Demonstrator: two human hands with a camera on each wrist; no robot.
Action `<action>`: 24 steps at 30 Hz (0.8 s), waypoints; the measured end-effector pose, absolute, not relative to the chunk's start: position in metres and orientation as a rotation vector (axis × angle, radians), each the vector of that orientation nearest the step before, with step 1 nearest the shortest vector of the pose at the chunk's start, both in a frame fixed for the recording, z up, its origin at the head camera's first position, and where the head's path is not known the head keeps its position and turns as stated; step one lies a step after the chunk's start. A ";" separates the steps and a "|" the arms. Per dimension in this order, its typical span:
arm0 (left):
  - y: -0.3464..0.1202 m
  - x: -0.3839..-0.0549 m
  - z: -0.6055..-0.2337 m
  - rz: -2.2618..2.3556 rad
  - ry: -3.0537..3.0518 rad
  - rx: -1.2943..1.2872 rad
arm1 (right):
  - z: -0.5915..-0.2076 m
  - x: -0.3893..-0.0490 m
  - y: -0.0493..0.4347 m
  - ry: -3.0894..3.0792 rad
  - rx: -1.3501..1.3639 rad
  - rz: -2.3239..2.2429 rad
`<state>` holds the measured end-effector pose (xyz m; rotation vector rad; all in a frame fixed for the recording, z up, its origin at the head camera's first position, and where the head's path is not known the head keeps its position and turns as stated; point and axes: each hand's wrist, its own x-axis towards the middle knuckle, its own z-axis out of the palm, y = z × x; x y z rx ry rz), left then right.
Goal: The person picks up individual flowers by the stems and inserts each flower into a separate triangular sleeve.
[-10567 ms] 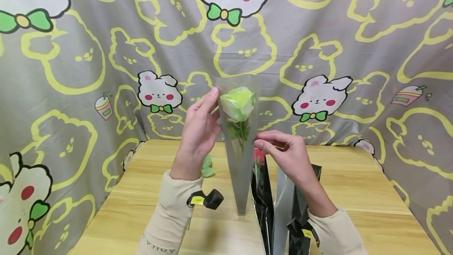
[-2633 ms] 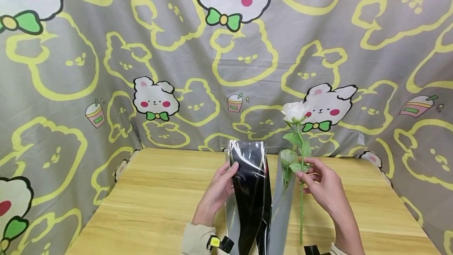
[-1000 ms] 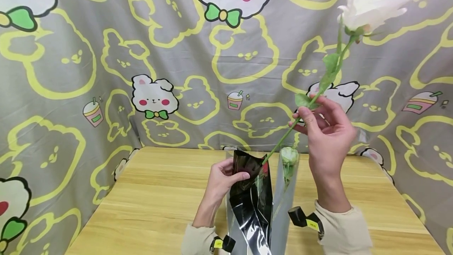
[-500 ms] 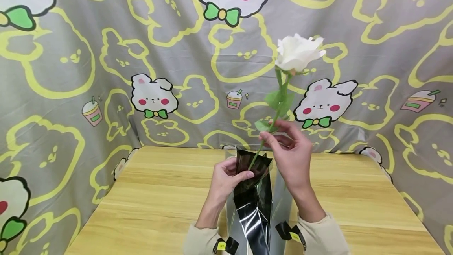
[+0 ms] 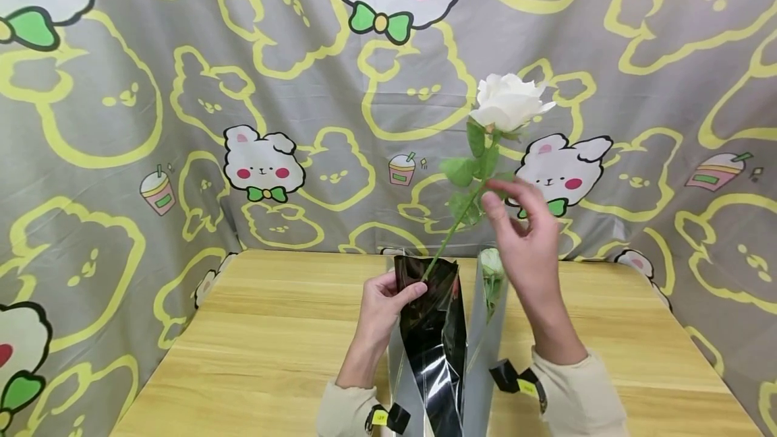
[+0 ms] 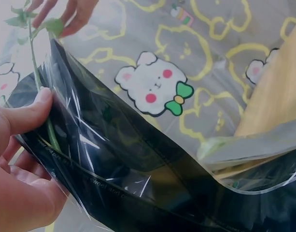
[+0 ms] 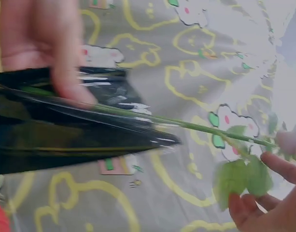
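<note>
A long-stemmed white rose [image 5: 511, 101] leans to the right, its lower stem inside the mouth of a shiny black flower sleeve [image 5: 432, 342]. My left hand [image 5: 381, 312] grips the sleeve near its top, thumb on the near side by the stem. High on the stem, beside the leaves, my right hand [image 5: 534, 248] pinches the rose between thumb and forefinger. The left wrist view shows the stem [image 6: 52, 133] running down past the left thumb behind the film. In the right wrist view, green leaves [image 7: 242, 179] touch the right fingers.
A pale green rose [image 5: 492, 263] in a greyish clear sleeve [image 5: 485, 369] lies right of the black one. Something red [image 5: 454, 288] shows at the black sleeve's right edge. Patterned grey curtain [image 5: 340, 73] surrounds the wooden table [image 5: 273, 342].
Earlier, both hands held a wrapped green rose; later, a flat black sleeve was in the left. Over the last second, the white rose moved left and down, and the right hand shifted up its stem.
</note>
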<state>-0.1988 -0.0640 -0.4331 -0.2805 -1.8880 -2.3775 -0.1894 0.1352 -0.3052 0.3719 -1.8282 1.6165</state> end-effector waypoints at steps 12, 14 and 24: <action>-0.070 -0.200 -0.435 -2.404 -1.946 -0.401 | -0.264 -0.203 0.159 -1.630 0.412 1.904; -0.071 -0.201 -0.435 -2.405 -1.945 -0.416 | -0.260 -0.200 0.162 -1.656 0.451 1.949; -0.072 -0.200 -0.432 -2.418 -1.932 -0.401 | -0.242 -0.190 0.165 -1.940 0.720 1.876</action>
